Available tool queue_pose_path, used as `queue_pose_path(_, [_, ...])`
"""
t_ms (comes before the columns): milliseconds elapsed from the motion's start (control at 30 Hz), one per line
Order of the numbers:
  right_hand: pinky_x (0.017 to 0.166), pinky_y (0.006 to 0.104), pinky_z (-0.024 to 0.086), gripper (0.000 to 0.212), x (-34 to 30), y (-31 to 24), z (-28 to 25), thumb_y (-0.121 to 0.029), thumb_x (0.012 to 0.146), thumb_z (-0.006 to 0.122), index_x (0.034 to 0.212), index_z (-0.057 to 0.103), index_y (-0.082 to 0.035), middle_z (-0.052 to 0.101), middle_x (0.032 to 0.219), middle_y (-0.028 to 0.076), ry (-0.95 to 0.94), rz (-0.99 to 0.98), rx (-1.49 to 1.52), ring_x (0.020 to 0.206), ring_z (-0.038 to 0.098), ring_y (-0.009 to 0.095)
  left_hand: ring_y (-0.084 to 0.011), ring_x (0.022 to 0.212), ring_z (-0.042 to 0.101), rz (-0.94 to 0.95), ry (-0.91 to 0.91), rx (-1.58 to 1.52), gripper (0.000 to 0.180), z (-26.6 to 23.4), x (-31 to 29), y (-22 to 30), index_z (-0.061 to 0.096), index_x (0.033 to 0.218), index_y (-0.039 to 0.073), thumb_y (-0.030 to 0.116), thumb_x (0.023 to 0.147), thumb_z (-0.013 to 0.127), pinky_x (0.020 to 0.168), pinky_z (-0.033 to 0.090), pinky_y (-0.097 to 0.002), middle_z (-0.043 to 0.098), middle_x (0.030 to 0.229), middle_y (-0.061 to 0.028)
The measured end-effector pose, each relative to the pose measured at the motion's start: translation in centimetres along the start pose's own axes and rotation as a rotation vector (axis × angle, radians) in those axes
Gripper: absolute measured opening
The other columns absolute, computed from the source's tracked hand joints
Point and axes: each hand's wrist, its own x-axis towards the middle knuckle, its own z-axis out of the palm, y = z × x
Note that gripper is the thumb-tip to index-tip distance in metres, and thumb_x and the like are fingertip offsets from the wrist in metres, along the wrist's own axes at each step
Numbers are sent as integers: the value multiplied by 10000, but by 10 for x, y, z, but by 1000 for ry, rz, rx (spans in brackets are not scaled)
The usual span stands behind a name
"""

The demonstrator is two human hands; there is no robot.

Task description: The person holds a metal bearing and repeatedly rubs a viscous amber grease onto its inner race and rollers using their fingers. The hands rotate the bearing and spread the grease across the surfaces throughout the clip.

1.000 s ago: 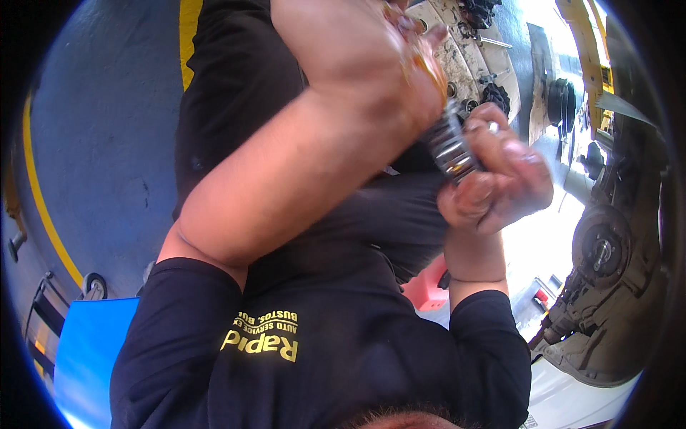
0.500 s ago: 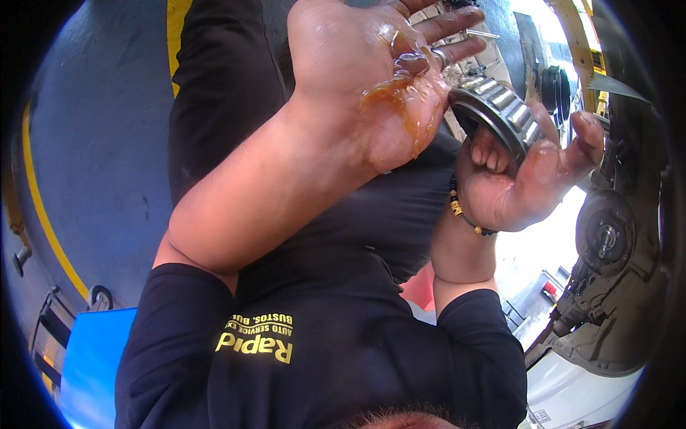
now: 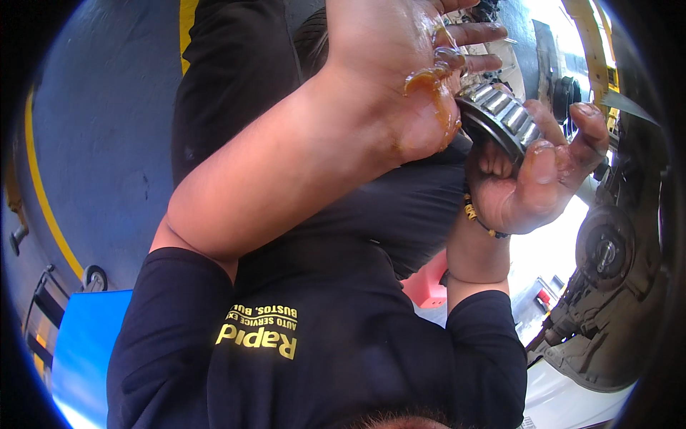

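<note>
My left hand [image 3: 389,86] is turned palm up with its fingers stretched out and apart. A glossy amber smear of grease [image 3: 429,82] lies across that palm. My right hand [image 3: 536,186] grips a tapered roller bearing [image 3: 509,118], with some fingers curled inside its ring and the thumb along the outside. The bearing is tilted, its steel rollers facing up. Its near-left rim meets the edge of my left palm in the picture; whether the two touch I cannot tell. A beaded bracelet [image 3: 473,211] circles my right wrist.
A dirty wheel hub assembly [image 3: 606,247] stands on the right side. At the lower left are a blue panel-like object [image 3: 93,343] and a small wheel [image 3: 96,277]. A red object [image 3: 427,284] shows behind my right arm. A yellow line [image 3: 46,193] crosses the blue-grey floor.
Both hands have shifted a little to the right, the bearing with them. The left palm has come closer to the bearing's rim, and the bearing is still in my right hand.
</note>
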Motion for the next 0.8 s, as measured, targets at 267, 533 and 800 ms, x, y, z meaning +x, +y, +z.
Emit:
queue_pose_path(267, [929, 431, 522, 403, 5, -6, -11, -298, 880, 691, 1135, 519, -37, 656, 978, 137, -179, -84, -209, 941, 636, 292, -266, 941, 562, 47, 90, 119, 616, 6, -1, -13, 494, 1184, 64, 603, 1043, 231, 812, 530, -445, 574, 1107, -154])
queue_pose_path(533, [990, 450, 509, 410, 5, -40, -14, -321, 851, 703, 1082, 527, -33, 680, 922, 134, -667, -331, -698, 997, 635, 317, -302, 1122, 566, 49, 80, 55, 684, 2, -4, -17, 478, 1284, 22, 591, 1056, 173, 1003, 509, -528, 557, 1230, -185])
queue_pose_path(800, [840, 460, 496, 370, -1, -20, -25, -72, 824, 732, 1129, 569, -203, 608, 865, 28, -696, -381, -502, 830, 620, 213, -357, 1445, 343, 215, -28, 92, 686, 25, -11, 4, 369, 1419, 23, 567, 1075, 133, 1223, 257, -606, 414, 1460, -213])
